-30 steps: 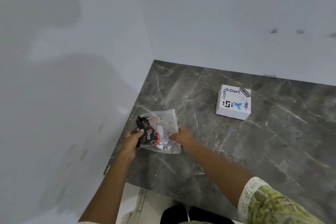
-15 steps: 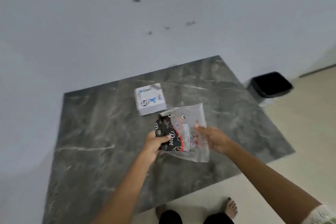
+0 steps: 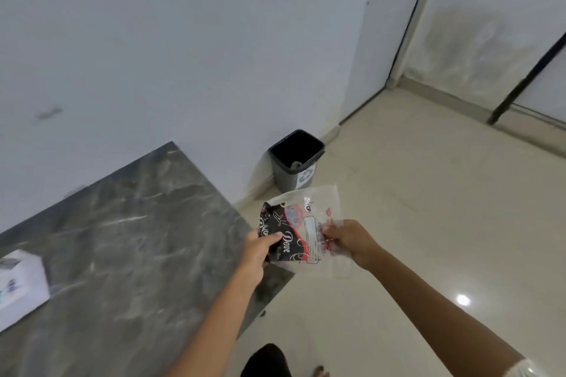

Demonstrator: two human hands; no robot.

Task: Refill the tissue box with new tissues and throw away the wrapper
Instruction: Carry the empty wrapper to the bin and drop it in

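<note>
1. Leftward of the wrapper, a grey marble table is seen, its corner reaching just beneath the wrapper.
2. Beyond the wrapper, an open dark bin is set on the floor against the wall.
3. Far left of the wrapper, the white tissue box is rested on the table.
4. Held flat above the floor, the empty plastic wrapper is pinched at its dark edge by the left hand.
5. Its clear edge is pinched by the right hand.

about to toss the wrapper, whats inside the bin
The bin is open-topped and mostly dark inside; one small grey object shows near its front wall. The bottom is hidden in shadow.
</note>
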